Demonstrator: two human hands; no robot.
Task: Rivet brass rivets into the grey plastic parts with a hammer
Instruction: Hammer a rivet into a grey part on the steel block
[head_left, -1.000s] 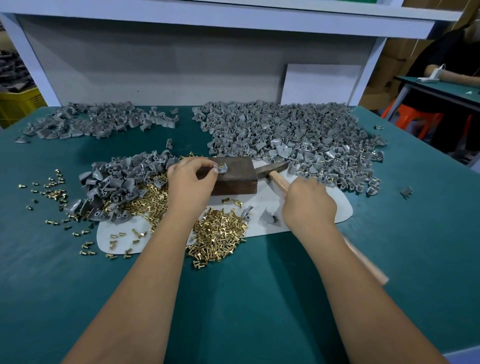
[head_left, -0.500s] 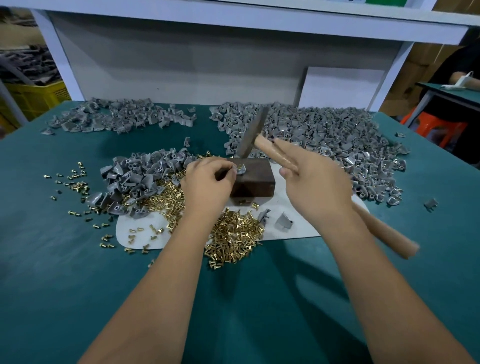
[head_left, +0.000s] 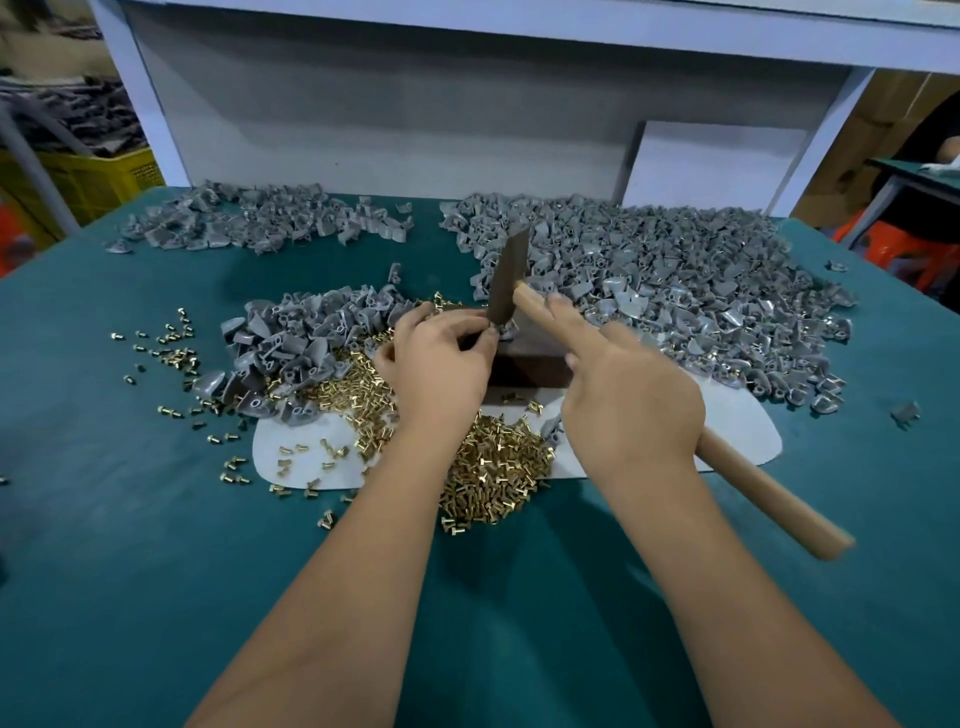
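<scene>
My left hand (head_left: 441, 364) pinched what looked like a grey part (head_left: 503, 328) on the dark block (head_left: 524, 358) mid-table. My right hand (head_left: 628, 400) gripped the hammer (head_left: 506, 280), its head down by the part. My fingertips sat so close, a crooked hit could have hurt them.

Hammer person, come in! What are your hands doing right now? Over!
Right hand grips hammer, head down at the grey part on the dark block. Left hand pinches that part. Fingertips close beside the hammer head. Over.
</scene>
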